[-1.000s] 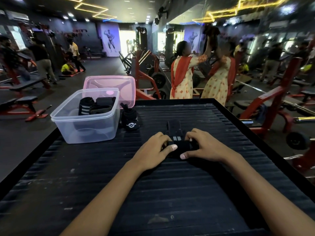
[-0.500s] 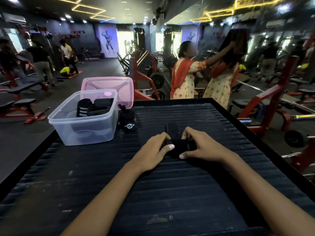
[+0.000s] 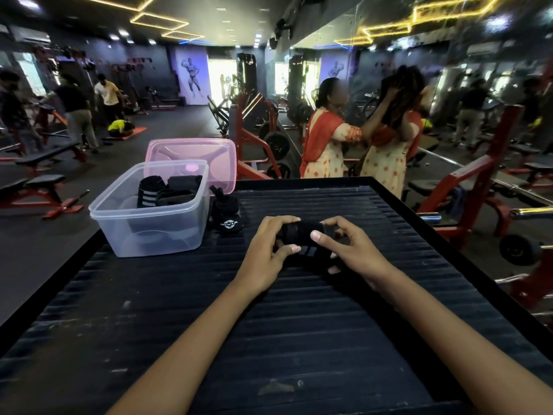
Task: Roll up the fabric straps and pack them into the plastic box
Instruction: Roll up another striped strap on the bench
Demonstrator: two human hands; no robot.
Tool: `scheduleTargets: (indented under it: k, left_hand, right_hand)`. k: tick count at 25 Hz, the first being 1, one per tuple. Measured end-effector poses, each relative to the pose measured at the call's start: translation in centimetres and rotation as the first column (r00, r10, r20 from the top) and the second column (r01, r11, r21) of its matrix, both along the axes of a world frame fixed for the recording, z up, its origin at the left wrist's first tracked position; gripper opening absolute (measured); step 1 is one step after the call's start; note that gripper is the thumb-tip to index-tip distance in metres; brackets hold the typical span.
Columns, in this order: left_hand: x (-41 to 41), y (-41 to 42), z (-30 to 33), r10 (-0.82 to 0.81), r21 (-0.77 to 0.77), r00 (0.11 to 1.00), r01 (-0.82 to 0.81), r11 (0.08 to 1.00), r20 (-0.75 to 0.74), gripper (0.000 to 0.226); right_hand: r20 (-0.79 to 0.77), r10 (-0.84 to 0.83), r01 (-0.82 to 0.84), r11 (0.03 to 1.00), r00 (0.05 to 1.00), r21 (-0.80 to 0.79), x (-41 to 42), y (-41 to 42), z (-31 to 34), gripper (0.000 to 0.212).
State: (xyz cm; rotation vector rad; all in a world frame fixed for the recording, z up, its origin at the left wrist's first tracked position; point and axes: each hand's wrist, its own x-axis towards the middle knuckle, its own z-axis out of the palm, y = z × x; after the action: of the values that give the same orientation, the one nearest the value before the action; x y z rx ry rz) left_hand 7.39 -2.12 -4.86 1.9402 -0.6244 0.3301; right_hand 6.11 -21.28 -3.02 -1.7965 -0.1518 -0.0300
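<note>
Both hands are working at the middle of the black ribbed table (image 3: 299, 324), to the right of the clear plastic box (image 3: 149, 232) and nearer the person than it. The left hand (image 3: 266, 256) is gripping one end of a rolled black strap (image 3: 300, 233), its fingers curled over the top and its thumb pressing in from below. The right hand (image 3: 353, 250) is pinching the other end, thumb on the near face of the roll and fingers wrapping over the far side. The roll is sitting between the two hands, and whether it is touching the table or raised just off it cannot be told; a part with pale stripes is showing just beneath it. The plastic box is standing at the table's far left edge, and inside it several black rolled straps (image 3: 167, 191) are lying against the back wall, one bearing pale stripes. A pink lid (image 3: 191, 157) is leaning upright behind the box, touching or just beside its rear rim. Another black wrap (image 3: 226, 212) with a white logo is sitting on the table just beside the box's right wall. Behind the table, a person in an orange and cream dress (image 3: 324, 145) is standing facing a mirror.
</note>
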Motion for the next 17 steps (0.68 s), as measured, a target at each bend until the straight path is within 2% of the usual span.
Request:
scheduleTargets:
  k: [3,6,8,11,14,17]
  left_hand:
    - [-0.4,0.0,0.4,0.02,0.018,0.996,-0.022,1.0,0.091,0.043]
    - [-1.0,-0.4,0.7,0.032,-0.059,0.997,-0.028,0.998,0.071,0.044]
    - [-1.1,-0.3,1.1,0.012,-0.097,0.997,-0.004,0.995,0.081,0.045]
    - [-0.5,0.3,1.0,-0.035,-0.081,0.992,0.045,0.996,0.123,0.044]
    - [-0.2,0.5,0.7,-0.193,-0.156,0.981,0.186,0.97,-0.03,0.043]
    - [-0.2,0.4,0.7,-0.226,-0.124,0.967,0.212,0.969,-0.115,0.044]
  right_hand:
    - [-0.11,-0.018,0.027,0.997,0.994,0.077,-0.5,0.5,0.5,0.046]
    - [-0.162,-0.017,0.027,0.998,0.987,0.057,-0.5,0.5,0.6,0.053]
    - [-0.241,0.04,0.004,0.984,0.97,0.178,-0.6,0.6,0.7,0.056]
    - [-0.238,0.111,-0.019,0.934,0.965,0.358,-0.5,0.4,0.9,0.05]
    - [-0.185,0.147,-0.021,0.832,0.972,0.555,-0.5,0.5,1.2,0.04]
    - [-0.118,0.113,-0.032,0.844,0.987,0.535,-0.5,0.5,1.1,0.028]
